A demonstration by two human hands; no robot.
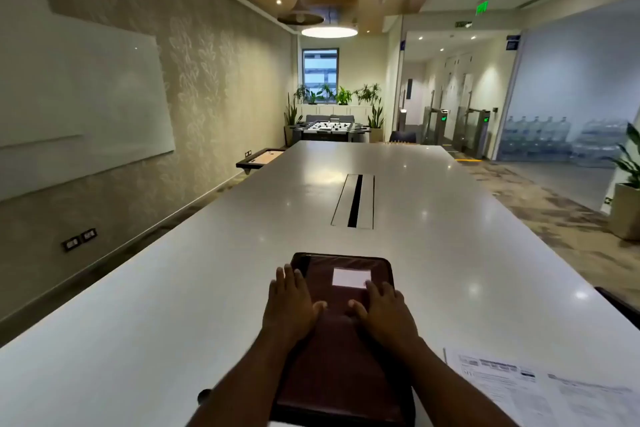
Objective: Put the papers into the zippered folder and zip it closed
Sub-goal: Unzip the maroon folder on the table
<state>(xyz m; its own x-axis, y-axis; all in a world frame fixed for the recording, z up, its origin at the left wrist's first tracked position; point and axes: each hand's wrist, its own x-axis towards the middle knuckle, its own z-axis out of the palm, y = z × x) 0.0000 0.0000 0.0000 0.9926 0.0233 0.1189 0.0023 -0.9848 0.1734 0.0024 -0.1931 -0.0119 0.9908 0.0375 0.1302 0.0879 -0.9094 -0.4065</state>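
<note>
A: Folder (343,340) status? Brown zippered one, flat on the tabletop (173,305) at 6 o'clock of the frame, long axis running toward 12. Looks shut; I can't tell whether the zip is run. White label patch near its far end.

B: Hands?

A: Left hand (289,305) open, palm flat on the folder's 9 o'clock edge, fingers spread toward the far corner. Right hand (384,312) open too, flat on the cover at the 3 o'clock side, fingertips touching the label. Neither grips anything.

B: Papers?

A: Papers (540,388), printed sheets, lie on the tabletop at 4 o'clock of the folder, near but apart. Not in yet, so my read is the task is barely started.

B: Risks?

A: Smooth glossy top: tugging the zip one-handed could slide the folder. Loose sheets could snag in the zip teeth if edges stick out, or skid off the near edge.

B: Clutter?

A: Small dark object (204,395) at 8 o'clock, unclear what. Cable slot (355,201) at 12, well apart. Nothing blocks the reach to the sheets.
</note>
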